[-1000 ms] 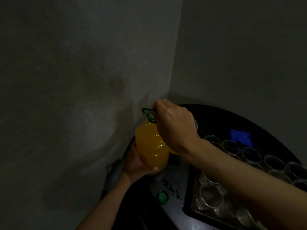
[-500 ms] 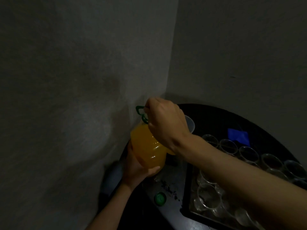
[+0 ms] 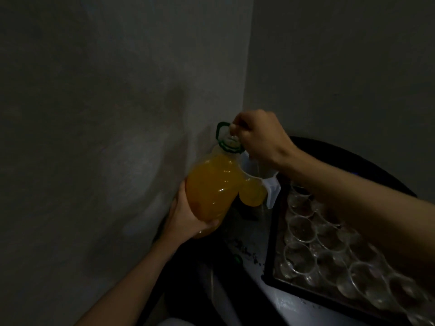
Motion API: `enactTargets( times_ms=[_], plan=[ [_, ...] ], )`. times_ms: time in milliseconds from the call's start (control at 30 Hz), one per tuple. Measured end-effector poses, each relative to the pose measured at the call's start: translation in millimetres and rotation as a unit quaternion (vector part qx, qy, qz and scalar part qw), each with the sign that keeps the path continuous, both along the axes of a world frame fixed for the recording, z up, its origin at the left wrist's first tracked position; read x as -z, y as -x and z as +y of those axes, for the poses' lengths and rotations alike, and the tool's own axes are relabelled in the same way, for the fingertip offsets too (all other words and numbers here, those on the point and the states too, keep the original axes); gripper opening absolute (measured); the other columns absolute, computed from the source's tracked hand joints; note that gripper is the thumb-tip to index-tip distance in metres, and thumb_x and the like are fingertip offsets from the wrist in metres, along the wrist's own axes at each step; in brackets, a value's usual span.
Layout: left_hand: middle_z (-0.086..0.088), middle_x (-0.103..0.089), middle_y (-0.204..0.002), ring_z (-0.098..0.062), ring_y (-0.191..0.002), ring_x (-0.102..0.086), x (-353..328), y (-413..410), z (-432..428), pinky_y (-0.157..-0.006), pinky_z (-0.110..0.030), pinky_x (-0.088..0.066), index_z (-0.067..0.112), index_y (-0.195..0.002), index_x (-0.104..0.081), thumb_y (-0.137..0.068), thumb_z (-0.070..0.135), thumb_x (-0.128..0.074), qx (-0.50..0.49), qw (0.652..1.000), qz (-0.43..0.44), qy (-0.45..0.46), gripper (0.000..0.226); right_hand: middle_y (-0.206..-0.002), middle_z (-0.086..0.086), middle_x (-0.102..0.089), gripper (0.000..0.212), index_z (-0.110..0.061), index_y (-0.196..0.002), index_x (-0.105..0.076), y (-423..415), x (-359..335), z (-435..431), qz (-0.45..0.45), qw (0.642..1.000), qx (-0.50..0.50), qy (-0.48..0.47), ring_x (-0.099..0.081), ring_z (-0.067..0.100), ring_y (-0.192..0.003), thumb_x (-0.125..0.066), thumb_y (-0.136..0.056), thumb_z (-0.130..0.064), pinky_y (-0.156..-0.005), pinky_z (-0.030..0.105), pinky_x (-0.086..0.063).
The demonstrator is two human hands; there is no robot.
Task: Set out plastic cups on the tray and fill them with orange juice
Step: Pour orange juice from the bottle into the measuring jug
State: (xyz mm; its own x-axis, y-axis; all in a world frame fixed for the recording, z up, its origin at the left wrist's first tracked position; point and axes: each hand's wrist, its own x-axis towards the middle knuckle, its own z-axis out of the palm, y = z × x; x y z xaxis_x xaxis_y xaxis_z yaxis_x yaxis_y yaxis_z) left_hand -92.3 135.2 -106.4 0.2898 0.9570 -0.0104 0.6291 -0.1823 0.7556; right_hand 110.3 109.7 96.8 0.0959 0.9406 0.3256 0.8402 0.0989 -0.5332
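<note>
Beside the tray [image 3: 270, 234], left hand [image 3: 186, 222] grips bottle [image 3: 211, 184]; right hand [image 3: 261, 137] pinches its mouth.

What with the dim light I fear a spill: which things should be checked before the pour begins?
1. Cap removed: ok; the green cap lies on the table.
2. Mouth clear: cannot tell; the right hand pinches a pale tab there.
3. Grip on the juice bottle: ok; the left hand holds its base.
4. Layout: ok; plastic cups crowd the tray, apparently empty.
5. Bottle above a cup: not ok; it is held left of the tray.
</note>
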Motion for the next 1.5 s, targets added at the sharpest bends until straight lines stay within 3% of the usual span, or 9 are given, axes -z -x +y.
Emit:
enactTargets(
  times_ms=[67,200,433,600,833,1033,1233,1500],
  plan=[
    [0.004,-0.01,-0.167,-0.025,-0.153,-0.017,-9.0,6.6,-0.4,-0.121,-0.057,-0.026,0.047,-0.152,0.013,-0.037,0.067,-0.092,0.004,1.0,0.011,-0.014,0.157,-0.091,0.009,-0.071,0.024,-0.001,-0.102,-0.071,-3.4,-9.0,1.8,0.005,1.0,-0.009,0.022,-0.058,0.006,-0.063,-0.052,-0.102,-0.015,-0.066,0.034,-0.058],
    [-0.003,-0.021,-0.163,-0.028,-0.148,-0.028,-32.2,16.2,-0.5,-0.116,-0.056,-0.034,0.043,-0.154,0.006,-0.045,0.058,-0.096,0.027,0.999,0.041,-0.017,0.149,-0.083,0.005,-0.065,0.022,-0.003,-0.104,-0.07,-17.7,-22.6,1.6,0.054,0.996,-0.003,0.077,-0.062,0.011,-0.066,-0.052,-0.104,-0.016,-0.049,0.018,-0.051],
    [-0.005,-0.03,-0.161,-0.031,-0.142,-0.04,-66.5,26.1,6.6,-0.11,-0.058,-0.042,0.045,-0.153,0.009,-0.038,0.073,-0.088,0.08,0.989,0.127,-0.007,0.154,-0.086,0.008,-0.064,0.022,-0.006,-0.102,-0.067,-31.5,-26.1,-1.9,0.109,0.989,0.017,0.103,-0.063,0.017,-0.07,-0.051,-0.104,-0.021,-0.051,0.018,-0.052],
    [-0.008,-0.032,-0.159,-0.035,-0.14,-0.042,-78.6,23.5,10.2,-0.107,-0.063,-0.042,0.047,-0.151,0.01,-0.033,0.079,-0.084,0.106,0.981,0.165,0.002,0.154,-0.086,0.011,-0.064,0.02,-0.007,-0.099,-0.066,-40.4,-21.6,-4.6,0.147,0.981,0.034,0.124,-0.067,0.022,-0.074,-0.052,-0.103,-0.02,-0.058,0.026,-0.059],
    [-0.006,-0.037,-0.156,-0.034,-0.133,-0.049,-93.9,18.9,13.2,-0.105,-0.059,-0.045,0.043,-0.152,0.002,-0.051,0.064,-0.092,0.155,0.967,0.2,-0.011,0.14,-0.087,0.013,-0.063,0.022,-0.002,-0.102,-0.066,-51.2,-13.0,-4.5,0.183,0.972,0.054,0.138,-0.067,0.024,-0.074,-0.051,-0.104,-0.019,-0.058,0.026,-0.059],
    [-0.007,-0.042,-0.154,-0.032,-0.131,-0.052,-101.5,18.8,17.0,-0.105,-0.052,-0.048,0.036,-0.154,-0.001,-0.057,0.057,-0.092,0.174,0.955,0.237,-0.023,0.135,-0.088,0.014,-0.065,0.022,-0.007,-0.091,-0.065,-58.4,-1.0,-0.3,0.204,0.966,0.062,0.147,-0.067,0.023,-0.073,-0.052,-0.104,-0.019,-0.06,0.028,-0.06],
    [-0.009,-0.049,-0.149,-0.032,-0.126,-0.056,-100.5,19.1,19.8,-0.101,-0.044,-0.049,0.032,-0.155,-0.001,-0.059,0.056,-0.092,0.177,0.948,0.264,-0.035,0.134,-0.083,0.012,-0.064,0.024,-0.007,-0.086,-0.065,-60.9,8.3,1.7,0.233,0.958,0.07,0.152,-0.064,0.017,-0.064,-0.052,-0.103,-0.017,-0.05,0.021,-0.055],
    [-0.011,-0.044,-0.152,-0.035,-0.13,-0.052,-106.9,20.1,31.6,-0.106,-0.046,-0.045,0.032,-0.155,0.002,-0.059,0.063,-0.088,0.189,0.925,0.327,-0.044,0.135,-0.097,0.023,-0.068,0.027,0.006,-0.104,-0.067,-65.1,20.2,4.5,0.262,0.946,0.087,0.172,-0.068,0.031,-0.079,-0.052,-0.104,-0.016,-0.073,0.044,-0.063]
  ],
)
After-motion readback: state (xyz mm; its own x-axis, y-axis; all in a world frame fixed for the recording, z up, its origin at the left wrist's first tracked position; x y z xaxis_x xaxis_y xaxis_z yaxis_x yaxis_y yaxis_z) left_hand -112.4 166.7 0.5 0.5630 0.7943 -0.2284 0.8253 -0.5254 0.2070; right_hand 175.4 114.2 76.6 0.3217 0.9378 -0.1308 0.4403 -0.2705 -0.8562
